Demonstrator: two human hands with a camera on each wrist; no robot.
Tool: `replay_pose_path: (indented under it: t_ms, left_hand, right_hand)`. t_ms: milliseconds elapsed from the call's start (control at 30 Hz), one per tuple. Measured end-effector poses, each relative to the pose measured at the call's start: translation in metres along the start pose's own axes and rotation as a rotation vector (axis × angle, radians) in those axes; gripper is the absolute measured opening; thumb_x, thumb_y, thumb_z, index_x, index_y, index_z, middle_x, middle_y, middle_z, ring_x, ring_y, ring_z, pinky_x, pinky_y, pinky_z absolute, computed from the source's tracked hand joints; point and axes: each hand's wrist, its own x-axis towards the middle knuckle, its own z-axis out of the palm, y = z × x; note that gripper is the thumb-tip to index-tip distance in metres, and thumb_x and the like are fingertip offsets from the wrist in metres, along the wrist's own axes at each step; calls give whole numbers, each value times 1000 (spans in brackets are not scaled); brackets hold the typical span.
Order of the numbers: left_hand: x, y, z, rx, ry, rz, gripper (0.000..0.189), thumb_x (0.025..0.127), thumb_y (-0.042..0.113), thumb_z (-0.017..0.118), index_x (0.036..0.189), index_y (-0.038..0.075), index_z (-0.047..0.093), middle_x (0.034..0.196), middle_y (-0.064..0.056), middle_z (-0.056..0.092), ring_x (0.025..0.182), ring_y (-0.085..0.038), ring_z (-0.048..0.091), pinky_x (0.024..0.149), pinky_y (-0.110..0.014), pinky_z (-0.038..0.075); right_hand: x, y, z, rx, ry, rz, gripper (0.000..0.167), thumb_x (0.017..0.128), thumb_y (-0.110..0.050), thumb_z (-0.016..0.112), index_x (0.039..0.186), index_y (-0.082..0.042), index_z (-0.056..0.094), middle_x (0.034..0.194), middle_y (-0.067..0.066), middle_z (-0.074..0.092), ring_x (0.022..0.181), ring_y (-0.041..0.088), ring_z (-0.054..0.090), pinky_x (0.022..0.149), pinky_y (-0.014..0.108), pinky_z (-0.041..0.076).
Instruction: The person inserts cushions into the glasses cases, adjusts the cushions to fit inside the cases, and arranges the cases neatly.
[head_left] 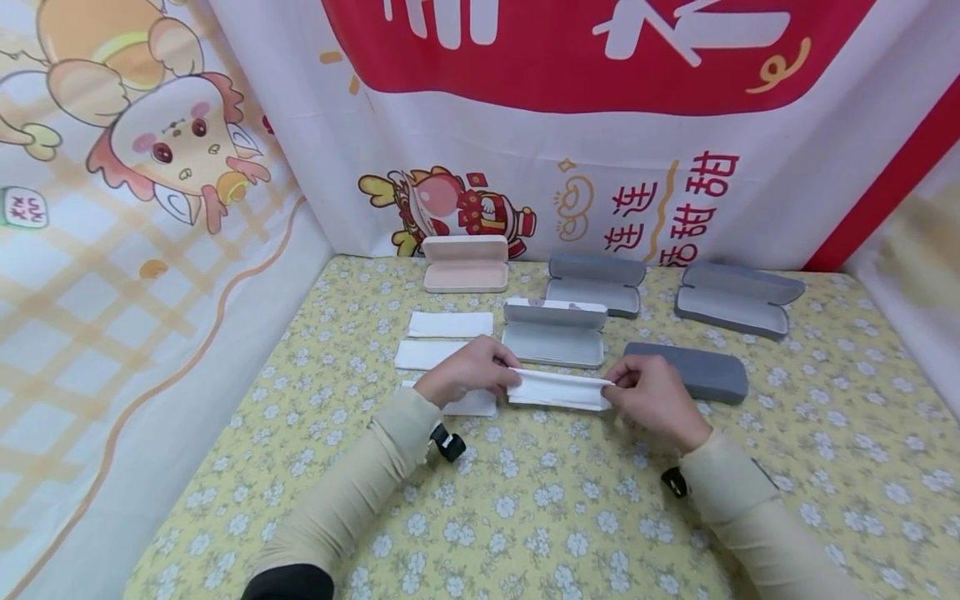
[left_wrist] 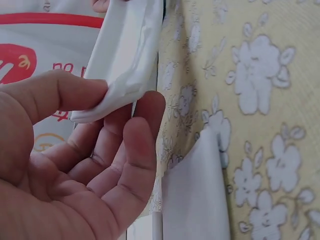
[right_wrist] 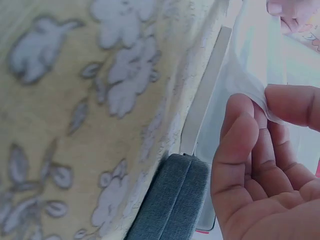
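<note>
A folded white cloth (head_left: 558, 389) is stretched level between the two hands, just in front of an open light-grey glasses case (head_left: 553, 348). The left hand (head_left: 478, 367) pinches its left end; in the left wrist view the thumb (left_wrist: 87, 92) lies on top with fingers beneath. At the other end the right hand (head_left: 654, 402) pinches the cloth between thumb (right_wrist: 290, 102) and fingers. Both wrist views show the cloth in soft layers. Beside the right hand lies a closed blue-grey glasses case (head_left: 705, 373), partly behind it.
Three folded white pieces lie left: a back one (head_left: 450, 323), a middle one (head_left: 422, 354) and a front one (head_left: 472, 405), partly under the left arm. Behind stand an open pink case (head_left: 465, 280) and two open dark-grey cases, one central (head_left: 596, 293), one right (head_left: 731, 312). Printed curtains border the flowered table.
</note>
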Motion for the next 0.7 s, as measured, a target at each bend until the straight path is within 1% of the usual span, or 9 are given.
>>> replay_pose_path:
  t_ms: [133, 233, 333, 433, 567, 700]
  left_hand:
    - [0, 3, -4, -43, 30, -20, 15, 90, 2, 68, 104, -1, 74, 105, -14, 66, 76, -24, 68, 74, -41, 59]
    - [1, 6, -7, -66, 48, -35, 16, 89, 0, 67, 103, 0, 74, 103, -14, 66, 73, -22, 66, 75, -44, 59]
    - [2, 7, -10, -117, 64, -40, 15, 89, 1, 68, 103, 0, 73, 102, -14, 65, 70, -20, 64, 76, -45, 58]
    - [3, 8, -14, -163, 89, -36, 13, 91, 3, 70, 104, 0, 72, 98, -14, 64, 68, -20, 61, 76, -46, 57]
    - [6, 8, -17, -215, 144, -23, 14, 91, 7, 75, 103, 2, 71, 99, -14, 67, 73, -24, 63, 82, -51, 55]
    - [9, 8, -19, -258, 190, -6, 14, 90, 8, 77, 100, 1, 70, 100, -14, 69, 77, -23, 65, 88, -55, 52]
  right_hand:
    - [3, -2, 0, 4, 20, -4, 6, 92, -12, 70, 96, -7, 71, 83, 7, 67, 65, 23, 59, 58, 38, 49]
    - [7, -3, 1, 9, 44, -18, 7, 92, -12, 71, 96, -7, 71, 83, 6, 67, 68, 24, 60, 60, 38, 50]
    - [10, -5, 0, 15, 58, -29, 7, 92, -12, 71, 96, -6, 72, 83, 7, 67, 69, 26, 61, 60, 38, 50]
    - [14, -7, -1, 25, 58, -33, 9, 93, -13, 70, 97, -4, 72, 84, 9, 68, 71, 30, 62, 60, 38, 50]
    - [19, -9, -2, 44, 51, -23, 12, 95, -13, 69, 101, -3, 71, 87, 10, 69, 78, 34, 65, 61, 38, 51]
    - [26, -10, -5, 44, 57, -17, 14, 96, -14, 69, 102, -2, 71, 89, 10, 70, 79, 33, 65, 62, 38, 52]
